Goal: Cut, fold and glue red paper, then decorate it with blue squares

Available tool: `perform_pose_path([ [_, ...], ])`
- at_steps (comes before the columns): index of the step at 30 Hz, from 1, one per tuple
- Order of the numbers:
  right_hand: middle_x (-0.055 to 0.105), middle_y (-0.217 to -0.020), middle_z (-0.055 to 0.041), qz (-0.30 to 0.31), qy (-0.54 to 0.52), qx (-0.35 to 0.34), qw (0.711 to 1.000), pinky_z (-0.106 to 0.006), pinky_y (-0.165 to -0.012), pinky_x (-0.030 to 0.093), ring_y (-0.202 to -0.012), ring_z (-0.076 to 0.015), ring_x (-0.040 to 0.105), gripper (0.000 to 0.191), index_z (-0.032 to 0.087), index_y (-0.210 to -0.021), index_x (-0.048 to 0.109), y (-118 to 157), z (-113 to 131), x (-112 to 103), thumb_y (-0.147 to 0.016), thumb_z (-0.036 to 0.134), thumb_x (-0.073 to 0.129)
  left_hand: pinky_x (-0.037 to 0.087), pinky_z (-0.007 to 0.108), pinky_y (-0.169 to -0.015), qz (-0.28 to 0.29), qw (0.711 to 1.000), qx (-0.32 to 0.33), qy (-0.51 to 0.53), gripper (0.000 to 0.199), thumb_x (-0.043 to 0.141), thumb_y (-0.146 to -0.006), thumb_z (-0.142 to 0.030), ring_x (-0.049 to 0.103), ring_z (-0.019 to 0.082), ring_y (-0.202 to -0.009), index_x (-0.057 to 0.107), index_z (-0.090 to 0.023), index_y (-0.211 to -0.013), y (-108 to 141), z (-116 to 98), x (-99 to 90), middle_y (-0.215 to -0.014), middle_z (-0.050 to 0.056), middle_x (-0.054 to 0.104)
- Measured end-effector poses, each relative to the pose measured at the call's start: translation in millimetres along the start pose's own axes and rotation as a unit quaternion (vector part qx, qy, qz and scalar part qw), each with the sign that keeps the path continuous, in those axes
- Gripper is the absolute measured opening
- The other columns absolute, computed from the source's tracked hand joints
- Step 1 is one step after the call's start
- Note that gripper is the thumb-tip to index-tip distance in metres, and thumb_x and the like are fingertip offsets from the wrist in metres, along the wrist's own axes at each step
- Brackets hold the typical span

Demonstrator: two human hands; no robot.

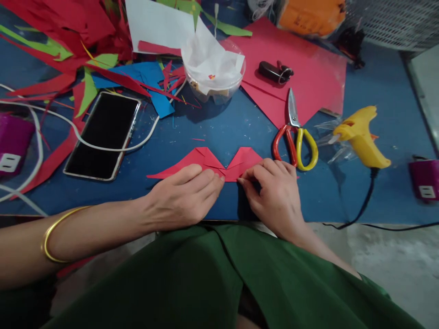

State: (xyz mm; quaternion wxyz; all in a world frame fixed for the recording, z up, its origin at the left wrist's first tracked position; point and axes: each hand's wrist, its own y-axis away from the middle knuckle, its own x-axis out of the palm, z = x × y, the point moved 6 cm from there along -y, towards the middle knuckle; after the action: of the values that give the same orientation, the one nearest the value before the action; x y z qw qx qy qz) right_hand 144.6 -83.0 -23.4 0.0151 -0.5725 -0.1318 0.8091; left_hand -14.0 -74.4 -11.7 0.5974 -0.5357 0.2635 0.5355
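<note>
A folded red paper [236, 171] with two flat-topped peaks and a long pointed tip at its left lies at the table's near edge. Over its left half rests my left hand [187, 194], fingers pressed together on the lower edge near the middle. My right hand [274, 194] pinches the right half between thumb and bent fingers, hiding most of that end. Just beyond my right hand lie scissors [293, 119] with one red and one yellow handle, blades pointing away.
Right of the scissors lies a yellow glue gun [363, 135] with a black cord. A clear bowl [214, 87] holding white paper stands ahead, beside red sheets [308, 68] under a black clip-like object [274, 73]. At left are a phone [103, 132], white cable and paper scraps.
</note>
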Motion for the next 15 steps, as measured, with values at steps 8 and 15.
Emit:
perform_pose_path([
  [8, 0.064, -0.078, -0.0016, 0.002, -0.008, 0.003, 1.000, -0.039, -0.083, 0.037, -0.077, -0.0208, 0.056, 0.013, 0.021, -0.077, 0.063, -1, -1, -1, -0.090, 0.023, 0.064, 0.043, 0.039, -0.087, 0.020, 0.999, -0.007, 0.039, 0.035, 0.050, -0.099, -0.028, 0.064, 0.024, -0.095, 0.065, -0.006, -0.121, -5, -4, 1.3, -0.105, 0.011, 0.074],
  [15, 0.064, -0.079, -0.0008, 0.019, -0.012, 0.028, 0.999, -0.040, -0.085, 0.036, -0.078, -0.0203, 0.057, 0.013, 0.022, -0.078, 0.065, 4, -17, -8, -0.091, 0.027, 0.066, 0.042, 0.038, -0.087, 0.032, 0.999, -0.012, 0.041, 0.033, 0.045, -0.100, -0.028, 0.063, 0.023, -0.094, 0.067, -0.013, -0.120, -4, -3, 4.7, -0.105, 0.007, 0.074],
])
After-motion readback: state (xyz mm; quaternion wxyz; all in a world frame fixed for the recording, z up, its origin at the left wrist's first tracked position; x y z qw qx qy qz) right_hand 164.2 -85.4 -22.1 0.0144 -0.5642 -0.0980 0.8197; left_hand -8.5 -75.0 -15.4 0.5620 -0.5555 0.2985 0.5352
